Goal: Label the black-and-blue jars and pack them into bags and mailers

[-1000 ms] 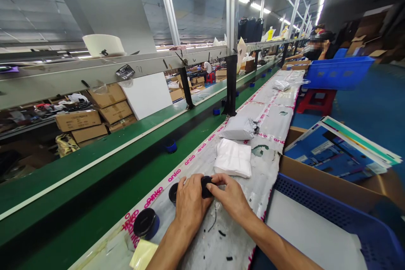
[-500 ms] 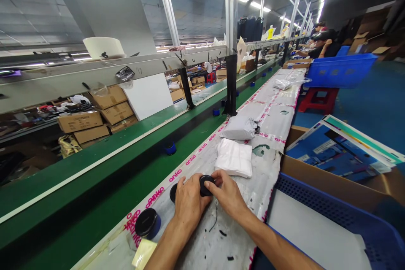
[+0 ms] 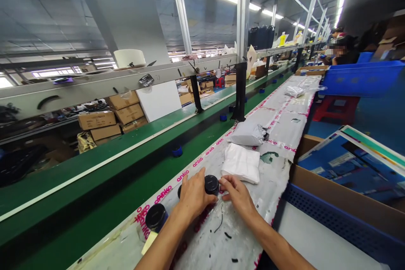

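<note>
A round, squat jar with a flat, dark top, faint small marking at its centre and dark, slightly shiny side stands on the plastic-covered bench, near a white packet. The left hand curves half-open around it, thumb in front; the right hand, loosely curled, has parted fingertips beside its edge, contact unclear.

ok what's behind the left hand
A sliver of a dark jar shows past the left hand; the rest of it, and anything else there, is covered.
</note>
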Action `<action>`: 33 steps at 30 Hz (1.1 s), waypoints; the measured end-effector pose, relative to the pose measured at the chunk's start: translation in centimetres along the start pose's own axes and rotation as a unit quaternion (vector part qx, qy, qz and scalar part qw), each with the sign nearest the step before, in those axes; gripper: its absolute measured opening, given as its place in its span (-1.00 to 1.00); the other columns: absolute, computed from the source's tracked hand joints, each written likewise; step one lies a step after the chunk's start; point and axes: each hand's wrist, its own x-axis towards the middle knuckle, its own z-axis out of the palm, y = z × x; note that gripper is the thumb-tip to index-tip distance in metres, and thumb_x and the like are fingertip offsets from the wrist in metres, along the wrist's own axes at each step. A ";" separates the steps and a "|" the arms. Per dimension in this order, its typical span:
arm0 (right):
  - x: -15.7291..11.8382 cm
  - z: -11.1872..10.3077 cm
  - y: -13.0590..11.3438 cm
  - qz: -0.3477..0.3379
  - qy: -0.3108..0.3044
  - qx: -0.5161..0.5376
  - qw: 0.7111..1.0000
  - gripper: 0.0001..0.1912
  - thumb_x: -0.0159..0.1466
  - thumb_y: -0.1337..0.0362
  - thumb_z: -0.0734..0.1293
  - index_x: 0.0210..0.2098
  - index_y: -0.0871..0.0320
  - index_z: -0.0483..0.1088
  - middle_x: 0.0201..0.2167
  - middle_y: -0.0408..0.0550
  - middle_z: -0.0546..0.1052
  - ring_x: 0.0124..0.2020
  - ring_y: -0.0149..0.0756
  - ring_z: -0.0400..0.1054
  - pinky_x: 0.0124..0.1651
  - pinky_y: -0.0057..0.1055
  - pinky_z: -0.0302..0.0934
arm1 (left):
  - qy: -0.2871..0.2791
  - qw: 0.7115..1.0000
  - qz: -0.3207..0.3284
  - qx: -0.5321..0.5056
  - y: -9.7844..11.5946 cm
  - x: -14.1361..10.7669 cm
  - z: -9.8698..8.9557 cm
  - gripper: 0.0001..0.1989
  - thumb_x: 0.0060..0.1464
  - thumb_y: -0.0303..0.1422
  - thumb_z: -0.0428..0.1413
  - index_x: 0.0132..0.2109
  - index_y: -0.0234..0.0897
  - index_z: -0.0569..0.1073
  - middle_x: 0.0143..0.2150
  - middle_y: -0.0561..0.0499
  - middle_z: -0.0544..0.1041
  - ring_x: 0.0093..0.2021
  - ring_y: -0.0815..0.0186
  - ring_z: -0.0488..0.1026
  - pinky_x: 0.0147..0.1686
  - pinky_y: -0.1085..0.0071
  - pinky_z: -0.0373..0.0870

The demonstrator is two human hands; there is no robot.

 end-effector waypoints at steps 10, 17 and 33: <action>-0.1 -1.3 -1.8 -0.123 -0.068 -0.138 0.980 -0.33 0.13 0.06 0.45 0.21 0.05 0.35 0.22 0.09 0.44 0.20 0.05 0.34 0.16 -0.03 0.29 | 0.092 0.988 -0.096 -0.072 -7.9 -1.8 -10.2 -0.52 0.19 -0.07 0.05 0.10 -0.29 0.49 0.13 -0.17 0.58 0.12 0.03 0.51 0.13 0.12 0.41; 1.7 -0.6 -0.7 -0.217 -0.135 -0.314 0.914 -0.33 0.15 0.27 0.37 0.26 0.10 0.31 0.19 0.09 0.48 0.18 -0.01 0.38 0.22 -0.06 0.26 | 0.069 0.984 -0.145 -0.083 -11.3 -6.9 -12.2 -0.45 0.13 0.04 0.10 0.12 -0.20 0.49 0.14 -0.11 0.57 0.14 0.01 0.49 0.08 0.12 0.44; 1.6 -0.5 -2.3 -0.321 -0.058 -0.335 0.884 -0.43 0.34 0.10 0.29 0.31 0.02 0.22 0.28 0.09 0.39 0.25 0.03 0.33 0.25 0.02 0.30 | 0.094 0.988 -0.118 -0.011 -13.7 6.4 -7.1 -0.54 0.25 -0.25 0.19 0.23 -0.25 0.36 0.30 -0.17 0.36 0.23 0.01 0.38 0.18 -0.11 0.35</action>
